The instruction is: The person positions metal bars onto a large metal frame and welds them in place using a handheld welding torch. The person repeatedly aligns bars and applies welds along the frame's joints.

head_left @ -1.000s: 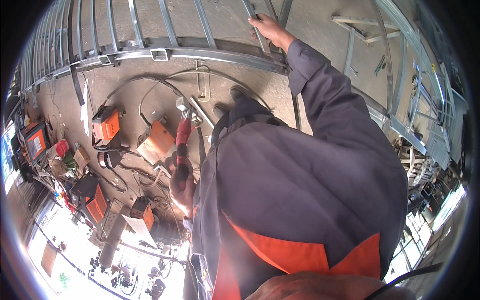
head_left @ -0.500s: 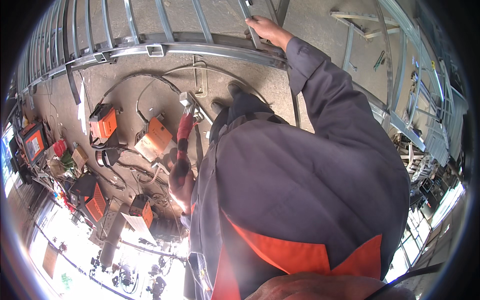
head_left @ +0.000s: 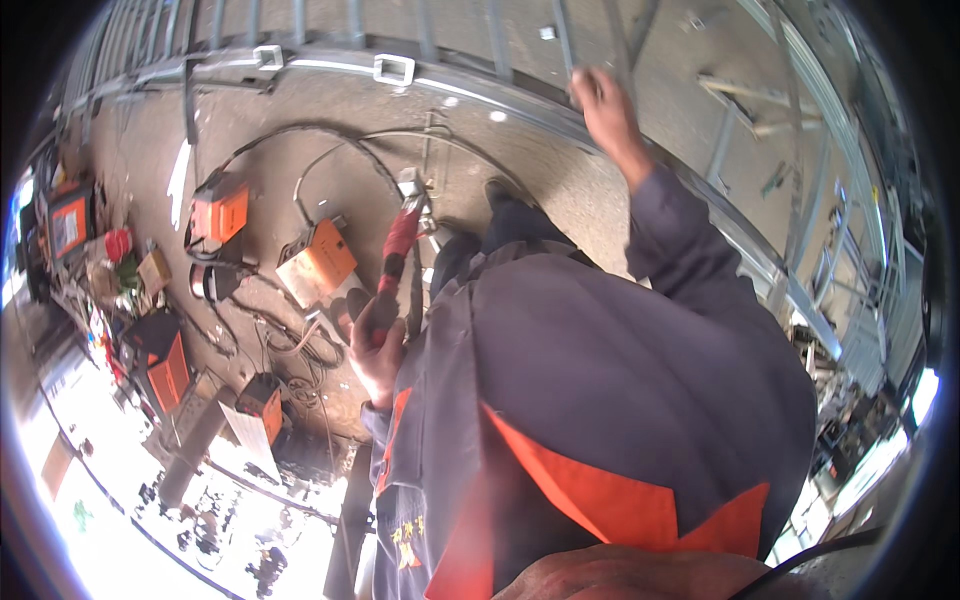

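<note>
My left hand (head_left: 375,345) is closed round the lower end of what looks like a hammer (head_left: 398,240), whose handle is wrapped in red and black. Its blocky grey metal head points away from me, above the floor near my feet. My right hand (head_left: 605,110) reaches forward to the long metal frame (head_left: 470,85), beside the foot of one of its bars (head_left: 565,40). Those fingers look curled but are blurred, and I cannot tell whether they touch the bar.
Orange-and-black machines (head_left: 322,260) stand on the floor to the left, with cables (head_left: 310,345) looped between them. A clamp-like metal piece (head_left: 428,140) lies ahead of my shoes. More metal framing (head_left: 865,200) stands at the right, and cluttered gear (head_left: 135,270) at far left.
The view has swung, so the floor and frame appear shifted to the right. My right hand, gripping the bar before, has moved down toward its foot. The left hand still holds the hammer.
</note>
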A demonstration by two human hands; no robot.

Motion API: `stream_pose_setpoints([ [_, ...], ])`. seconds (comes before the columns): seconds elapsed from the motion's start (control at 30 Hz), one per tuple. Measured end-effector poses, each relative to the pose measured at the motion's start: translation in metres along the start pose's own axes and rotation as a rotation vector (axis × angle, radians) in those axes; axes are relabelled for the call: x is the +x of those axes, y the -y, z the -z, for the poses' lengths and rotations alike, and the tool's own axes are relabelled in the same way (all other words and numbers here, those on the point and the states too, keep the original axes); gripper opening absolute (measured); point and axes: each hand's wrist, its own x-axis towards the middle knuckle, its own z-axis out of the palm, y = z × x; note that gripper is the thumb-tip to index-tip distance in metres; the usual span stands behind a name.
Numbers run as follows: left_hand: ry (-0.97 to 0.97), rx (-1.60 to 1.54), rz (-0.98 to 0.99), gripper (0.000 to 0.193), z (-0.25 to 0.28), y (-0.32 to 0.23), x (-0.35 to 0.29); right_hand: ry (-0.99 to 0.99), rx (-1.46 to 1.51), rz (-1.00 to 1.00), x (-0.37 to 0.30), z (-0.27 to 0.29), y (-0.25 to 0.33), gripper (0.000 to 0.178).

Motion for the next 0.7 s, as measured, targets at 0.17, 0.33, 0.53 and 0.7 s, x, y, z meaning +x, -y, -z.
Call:
stream_pose_setpoints([
  [0.17,0.055,-0.229,-0.143,0.045,0.028,-0.009,0.014,0.915,0.474,-0.403,-0.112,-0.12,0.096,0.037],
  [0.33,-0.001,0.19,-0.515,0.052,0.081,-0.02,0.022,0.883,0.913,-0.725,-0.149,-0.233,0.189,0.038],
  [0.53,-0.018,0.366,-0.964,0.065,0.111,-0.012,0.033,0.726,0.835,-0.73,-0.133,-0.277,0.281,0.029],
  [0.7,0.244,0.069,-0.582,0.076,0.105,-0.023,0.066,0.694,0.928,-0.19,-0.109,-0.242,0.356,0.033],
])
